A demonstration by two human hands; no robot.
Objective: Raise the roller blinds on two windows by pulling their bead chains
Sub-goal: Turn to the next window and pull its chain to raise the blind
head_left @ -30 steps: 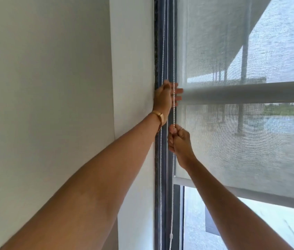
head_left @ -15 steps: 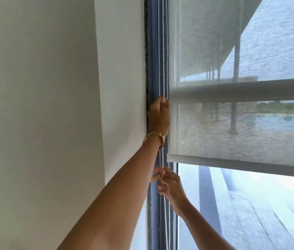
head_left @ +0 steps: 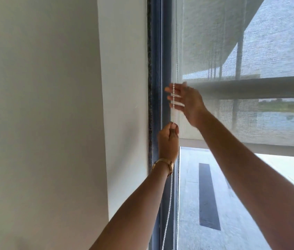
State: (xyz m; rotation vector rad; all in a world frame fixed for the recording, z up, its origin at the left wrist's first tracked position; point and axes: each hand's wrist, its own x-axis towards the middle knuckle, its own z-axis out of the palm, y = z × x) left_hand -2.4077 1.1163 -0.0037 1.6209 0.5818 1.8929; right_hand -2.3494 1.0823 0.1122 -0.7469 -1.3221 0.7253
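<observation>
A white bead chain [head_left: 173, 103] hangs along the dark window frame [head_left: 156, 69] at the left edge of the window. My left hand [head_left: 168, 141], with a gold bracelet on its wrist, is closed around the chain low down. My right hand [head_left: 185, 101] is higher, fingers spread, with the chain running across them. The sheer grey roller blind [head_left: 232, 42] covers the upper glass; its bottom bar [head_left: 250, 147] sits about mid-height, with bare glass below it.
A white wall [head_left: 43, 105] fills the left half, with a white reveal [head_left: 124, 87] beside the frame. Through the glass I see a paved terrace [head_left: 241, 204], water and an overhanging roof outside.
My left hand has come down with the chain from above the right hand. My right hand has let go low down, risen above the left and opened. The blind's bottom bar has kept rising.
</observation>
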